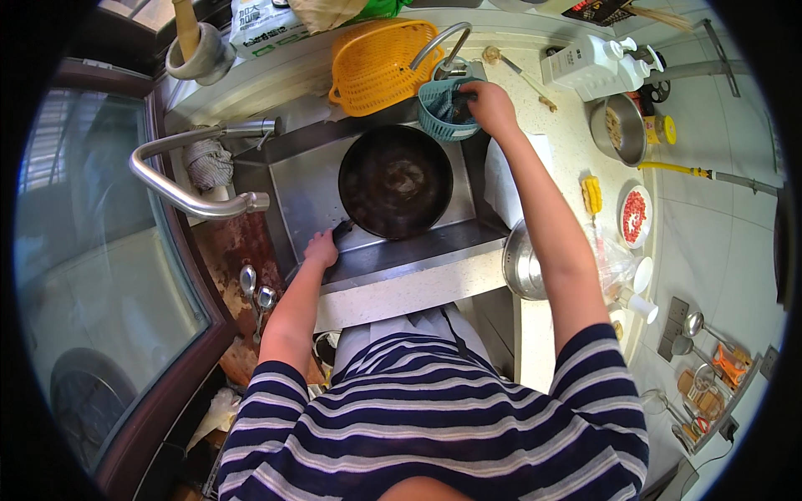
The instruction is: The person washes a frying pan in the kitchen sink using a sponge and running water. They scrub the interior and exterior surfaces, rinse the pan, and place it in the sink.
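Note:
A dark wok (396,181) lies in the stainless steel sink (301,178), its inside facing up with a wet patch at the middle. My left hand (322,248) is closed on the wok's black handle (343,230) near the sink's front edge. At the back right of the sink hangs a blue plastic basket (446,128) with a dark blue cloth (442,106) in it. My right hand (490,108) reaches over the basket's rim, fingers at a dark item inside; whether they grip it is hidden.
A large steel faucet (188,141) arches at the left, and a thinner one (460,37) stands behind the basket. An orange colander (376,69) leans at the back. White pump bottles (589,66), a steel pot (633,131) and a steel bowl (521,263) stand on the right.

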{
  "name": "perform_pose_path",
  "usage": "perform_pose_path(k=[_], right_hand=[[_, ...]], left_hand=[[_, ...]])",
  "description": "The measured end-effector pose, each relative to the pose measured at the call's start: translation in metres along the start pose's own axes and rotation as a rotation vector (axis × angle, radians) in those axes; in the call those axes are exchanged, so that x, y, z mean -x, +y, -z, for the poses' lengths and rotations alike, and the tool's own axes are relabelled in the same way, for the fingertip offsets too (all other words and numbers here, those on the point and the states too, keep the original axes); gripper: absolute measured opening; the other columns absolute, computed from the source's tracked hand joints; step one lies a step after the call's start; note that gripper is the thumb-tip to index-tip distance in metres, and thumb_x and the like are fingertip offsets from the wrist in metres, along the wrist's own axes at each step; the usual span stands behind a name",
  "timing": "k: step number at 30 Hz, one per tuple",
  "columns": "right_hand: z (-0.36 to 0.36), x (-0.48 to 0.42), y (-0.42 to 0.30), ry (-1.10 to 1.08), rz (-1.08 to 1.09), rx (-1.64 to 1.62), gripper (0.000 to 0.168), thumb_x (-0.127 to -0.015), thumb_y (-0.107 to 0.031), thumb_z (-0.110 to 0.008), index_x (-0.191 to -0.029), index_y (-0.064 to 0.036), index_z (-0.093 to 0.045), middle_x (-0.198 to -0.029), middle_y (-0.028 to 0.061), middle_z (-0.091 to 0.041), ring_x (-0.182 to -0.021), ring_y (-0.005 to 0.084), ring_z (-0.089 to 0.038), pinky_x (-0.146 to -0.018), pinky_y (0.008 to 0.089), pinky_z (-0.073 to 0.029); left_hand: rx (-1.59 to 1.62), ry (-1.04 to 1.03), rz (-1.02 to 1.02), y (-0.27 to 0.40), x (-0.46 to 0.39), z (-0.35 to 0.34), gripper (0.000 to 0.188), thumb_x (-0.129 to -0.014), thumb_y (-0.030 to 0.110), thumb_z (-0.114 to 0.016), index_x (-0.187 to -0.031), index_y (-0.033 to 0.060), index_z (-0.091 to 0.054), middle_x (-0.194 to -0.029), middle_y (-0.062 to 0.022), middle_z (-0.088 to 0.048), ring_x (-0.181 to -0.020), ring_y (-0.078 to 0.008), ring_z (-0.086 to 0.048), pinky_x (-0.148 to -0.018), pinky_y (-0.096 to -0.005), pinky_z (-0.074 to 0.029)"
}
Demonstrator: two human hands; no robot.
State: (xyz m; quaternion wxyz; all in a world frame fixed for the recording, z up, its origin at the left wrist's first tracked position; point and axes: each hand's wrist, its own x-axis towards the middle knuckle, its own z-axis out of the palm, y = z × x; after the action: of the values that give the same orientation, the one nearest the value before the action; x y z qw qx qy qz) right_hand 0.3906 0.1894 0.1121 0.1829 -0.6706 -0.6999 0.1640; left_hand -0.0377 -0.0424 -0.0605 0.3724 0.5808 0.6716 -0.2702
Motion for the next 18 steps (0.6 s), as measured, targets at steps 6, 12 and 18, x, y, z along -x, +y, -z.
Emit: perform_pose_path(k=[6, 12, 18], right_hand=[[-0.036, -0.033, 0.007, -0.359, -0.040, 0.438, 0.023, -0.087, -0.011, -0.056, -0.101, -0.014, -0.074, -0.108, 0.0124, -0.072, -0.104, 0.0334, -0.068, -0.084, 0.0453, -0.056], [-0.015, -0.036, -0.002, -0.388, -0.023, 0.530, 0.021, -0.083, -0.014, -0.061, -0.100, -0.013, -0.073, -0.104, 0.0120, -0.073, -0.102, 0.0340, -0.069, -0.083, 0.0457, -0.056], [0.047, -0.029, -0.004, -0.157, 0.002, 0.478, 0.025, -0.075, -0.013, -0.067, -0.099, -0.012, -0.072, -0.098, 0.0154, -0.071, -0.091, 0.0361, -0.068, -0.074, 0.0470, -0.054]], left_hand=[[0.244, 0.106, -0.160, 0.004, 0.027, 0.024, 0.054, -0.086, 0.029, -0.069, -0.134, 0.0082, -0.058, -0.136, -0.0171, -0.058, -0.128, -0.0360, -0.054, -0.107, -0.0441, -0.045], [0.558, 0.356, -0.324, 0.032, 0.101, 0.037, 0.045, -0.089, 0.024, -0.068, -0.130, 0.0080, -0.061, -0.133, -0.0157, -0.060, -0.125, -0.0352, -0.055, -0.106, -0.0415, -0.044], [0.602, 0.358, -0.368, 0.051, 0.159, 0.042, 0.044, -0.089, 0.025, -0.069, -0.128, 0.0079, -0.062, -0.132, -0.0138, -0.061, -0.123, -0.0338, -0.056, -0.103, -0.0408, -0.046]])
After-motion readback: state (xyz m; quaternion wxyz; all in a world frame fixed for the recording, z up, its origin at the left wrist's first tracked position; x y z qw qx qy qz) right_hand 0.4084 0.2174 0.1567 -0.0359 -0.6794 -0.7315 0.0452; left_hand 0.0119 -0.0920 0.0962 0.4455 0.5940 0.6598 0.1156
